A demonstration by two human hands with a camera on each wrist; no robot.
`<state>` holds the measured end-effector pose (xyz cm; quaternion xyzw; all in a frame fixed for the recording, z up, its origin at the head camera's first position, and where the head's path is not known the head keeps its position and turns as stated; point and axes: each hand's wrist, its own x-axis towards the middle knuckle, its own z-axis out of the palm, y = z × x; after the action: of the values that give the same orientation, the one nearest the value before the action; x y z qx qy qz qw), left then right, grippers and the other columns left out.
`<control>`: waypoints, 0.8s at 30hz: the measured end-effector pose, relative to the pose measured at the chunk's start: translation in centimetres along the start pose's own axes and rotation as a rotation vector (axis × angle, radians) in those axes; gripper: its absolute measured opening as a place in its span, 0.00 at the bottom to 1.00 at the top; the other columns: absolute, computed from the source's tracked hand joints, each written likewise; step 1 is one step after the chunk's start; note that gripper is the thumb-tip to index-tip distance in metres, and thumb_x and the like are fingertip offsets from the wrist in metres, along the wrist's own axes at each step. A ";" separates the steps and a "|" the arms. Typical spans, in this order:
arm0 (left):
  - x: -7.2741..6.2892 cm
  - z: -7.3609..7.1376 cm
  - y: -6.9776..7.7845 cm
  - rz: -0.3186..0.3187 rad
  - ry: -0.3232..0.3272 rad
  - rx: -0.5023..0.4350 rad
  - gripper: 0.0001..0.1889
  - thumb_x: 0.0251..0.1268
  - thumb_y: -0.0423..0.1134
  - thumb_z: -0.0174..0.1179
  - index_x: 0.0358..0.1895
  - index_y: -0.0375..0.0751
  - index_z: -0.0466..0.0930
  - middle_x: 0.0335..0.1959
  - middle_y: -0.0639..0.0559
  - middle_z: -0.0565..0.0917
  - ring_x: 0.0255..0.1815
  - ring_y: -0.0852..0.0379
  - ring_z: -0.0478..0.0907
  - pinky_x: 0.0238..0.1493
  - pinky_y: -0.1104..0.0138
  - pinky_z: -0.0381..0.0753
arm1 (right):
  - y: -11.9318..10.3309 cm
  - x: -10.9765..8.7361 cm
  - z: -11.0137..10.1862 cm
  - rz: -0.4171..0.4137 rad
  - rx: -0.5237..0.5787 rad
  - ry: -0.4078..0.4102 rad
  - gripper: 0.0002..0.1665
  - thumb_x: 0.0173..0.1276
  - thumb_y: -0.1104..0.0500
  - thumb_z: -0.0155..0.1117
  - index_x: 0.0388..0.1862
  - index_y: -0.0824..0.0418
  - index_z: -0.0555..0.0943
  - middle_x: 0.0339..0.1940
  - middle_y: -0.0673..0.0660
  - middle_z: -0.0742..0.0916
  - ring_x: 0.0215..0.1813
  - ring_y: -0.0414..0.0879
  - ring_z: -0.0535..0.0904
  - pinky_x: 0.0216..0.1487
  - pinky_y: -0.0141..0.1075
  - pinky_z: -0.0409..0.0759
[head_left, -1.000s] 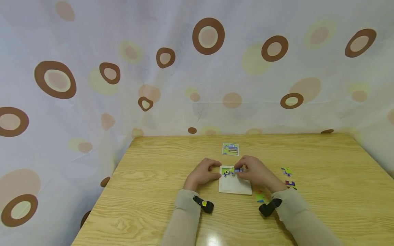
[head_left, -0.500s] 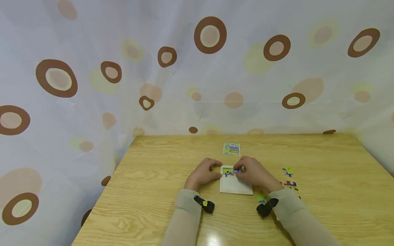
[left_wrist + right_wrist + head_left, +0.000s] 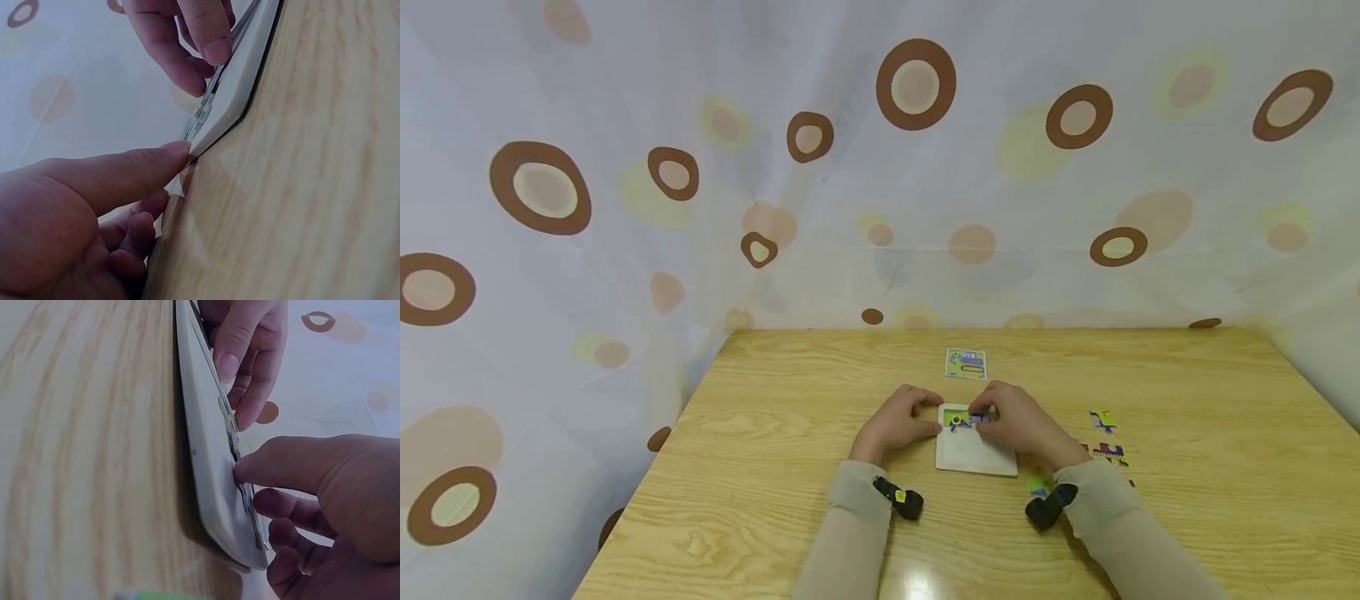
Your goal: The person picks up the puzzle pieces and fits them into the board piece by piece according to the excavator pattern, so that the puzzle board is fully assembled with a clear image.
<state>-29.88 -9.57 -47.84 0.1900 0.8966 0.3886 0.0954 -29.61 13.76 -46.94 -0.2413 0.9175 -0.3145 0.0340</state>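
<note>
our right grip pinches a puzzle piece, likely light, stiff and best held by its edges. our left grip rests spread against the tray

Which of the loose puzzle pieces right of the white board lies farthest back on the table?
The yellow-green piece with purple parts; the others, including the red-and-purple piece just in front, lie nearer the front.

Head view: bright, with glare on the near wood-grain tabletop. Wrist views: dimmer; shadow borders the white puzzle board.
</note>
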 end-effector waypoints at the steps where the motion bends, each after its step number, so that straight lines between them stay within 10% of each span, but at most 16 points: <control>1: 0.0 0.0 0.0 -0.001 -0.001 -0.001 0.21 0.63 0.38 0.68 0.60 0.46 0.81 0.45 0.49 0.73 0.38 0.58 0.65 0.41 0.65 0.65 | 0.0 0.0 0.0 -0.001 0.002 -0.002 0.10 0.62 0.67 0.70 0.43 0.63 0.87 0.41 0.54 0.83 0.44 0.48 0.79 0.48 0.48 0.78; 24: 0.1 -0.1 -0.1 0.000 -0.017 0.013 0.21 0.65 0.40 0.67 0.61 0.47 0.81 0.46 0.54 0.74 0.40 0.57 0.65 0.44 0.65 0.67 | -0.7 0.1 -0.2 0.016 -0.045 -0.009 0.12 0.61 0.67 0.69 0.44 0.65 0.88 0.35 0.53 0.82 0.34 0.44 0.73 0.36 0.39 0.73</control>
<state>-30.05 -9.64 -47.83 0.1938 0.8983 0.3810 0.1016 -29.44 13.38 -46.41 -0.2362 0.9260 -0.2924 0.0352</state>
